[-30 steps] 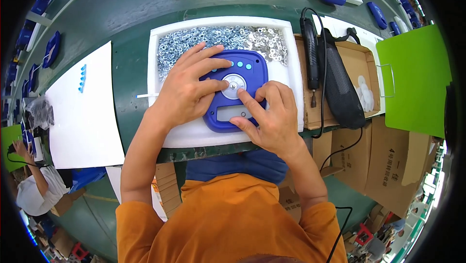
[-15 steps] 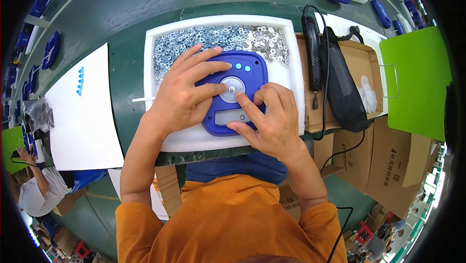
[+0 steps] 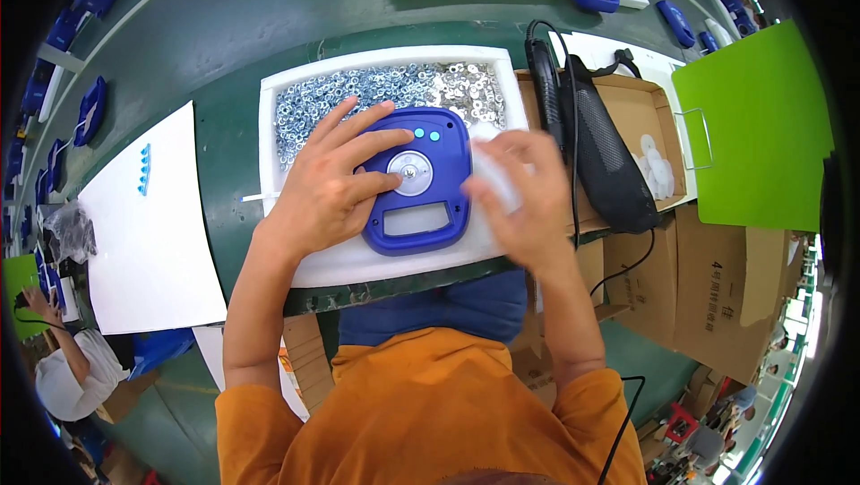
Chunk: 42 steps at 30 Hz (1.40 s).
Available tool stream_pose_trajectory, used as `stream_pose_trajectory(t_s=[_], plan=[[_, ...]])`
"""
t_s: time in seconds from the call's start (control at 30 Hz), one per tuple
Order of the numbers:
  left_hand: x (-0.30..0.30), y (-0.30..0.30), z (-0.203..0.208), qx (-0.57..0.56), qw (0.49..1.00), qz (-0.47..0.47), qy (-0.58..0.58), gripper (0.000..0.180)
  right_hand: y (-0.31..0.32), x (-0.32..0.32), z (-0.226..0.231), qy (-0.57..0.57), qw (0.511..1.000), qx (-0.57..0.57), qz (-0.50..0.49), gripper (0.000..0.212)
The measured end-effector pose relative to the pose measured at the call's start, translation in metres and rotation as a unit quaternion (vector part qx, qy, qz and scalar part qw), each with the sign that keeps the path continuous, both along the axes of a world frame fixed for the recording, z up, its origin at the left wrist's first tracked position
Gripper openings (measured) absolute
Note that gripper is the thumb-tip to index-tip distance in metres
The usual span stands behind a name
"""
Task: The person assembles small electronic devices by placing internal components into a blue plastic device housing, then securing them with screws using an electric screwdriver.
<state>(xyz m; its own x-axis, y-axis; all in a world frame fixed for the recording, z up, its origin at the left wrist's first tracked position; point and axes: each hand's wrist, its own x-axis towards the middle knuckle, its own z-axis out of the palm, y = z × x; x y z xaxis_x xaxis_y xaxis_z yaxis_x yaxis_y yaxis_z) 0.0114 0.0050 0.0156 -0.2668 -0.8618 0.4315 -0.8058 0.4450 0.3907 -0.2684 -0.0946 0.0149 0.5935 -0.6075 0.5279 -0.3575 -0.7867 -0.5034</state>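
A blue plastic housing (image 3: 425,239) with a rounded outline and a rectangular slot lies on the white foam tray (image 3: 358,274). In its middle sits a clear round disc (image 3: 419,182) with a small metal piece at the centre. My left hand (image 3: 327,176) rests over the housing's left side, fingers stretched and apart, the index tip touching the disc. Just right of the housing hovers my right hand (image 3: 533,194), smeared by motion. A whitish patch shows between its thumb and fingers; I cannot tell whether it is something held or the foam behind.
Many metal nuts (image 3: 349,86) and washers (image 3: 470,95) fill the tray's far part. To the right, a corded black electric screwdriver (image 3: 545,82) and a black mesh pouch (image 3: 609,140) lie across a cardboard box (image 3: 667,113) holding white discs (image 3: 657,173). A white sheet (image 3: 152,243) lies left.
My right hand has come off the disc and moved right, beyond the housing's edge. My left hand keeps its place on the housing. The whole view has shifted slightly.
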Motion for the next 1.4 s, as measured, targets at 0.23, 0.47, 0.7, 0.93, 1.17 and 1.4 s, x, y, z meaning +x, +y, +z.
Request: stream_pose_trajectory(t_s=[0.23,0.47,0.7,0.93,1.17,1.4], plan=[[-0.002,-0.003,-0.004,-0.017,1.0,-0.005,-0.003,0.028,-0.089,-0.03,-0.007,0.299,0.909,-0.061,-0.283,0.052],[0.002,0.001,-0.013,-0.008,1.0,-0.016,0.019,0.026,-0.119,-0.026,-0.015,0.333,0.887,0.036,-0.317,0.068],[0.004,-0.003,-0.016,-0.029,0.999,-0.013,0.016,0.023,-0.092,-0.065,0.084,-0.321,0.862,0.378,-0.102,0.034],[0.006,-0.004,-0.023,-0.026,1.0,-0.003,0.004,0.025,-0.009,-0.007,0.082,-0.39,0.804,0.444,0.063,0.053],[0.004,0.0,-0.028,-0.03,0.999,0.007,0.021,0.027,0.029,0.061,0.079,-0.403,0.83,0.364,0.128,0.039],[0.006,-0.001,-0.028,-0.035,0.999,-0.013,0.03,0.025,0.03,0.095,0.064,-0.428,0.829,0.325,0.155,0.03]])
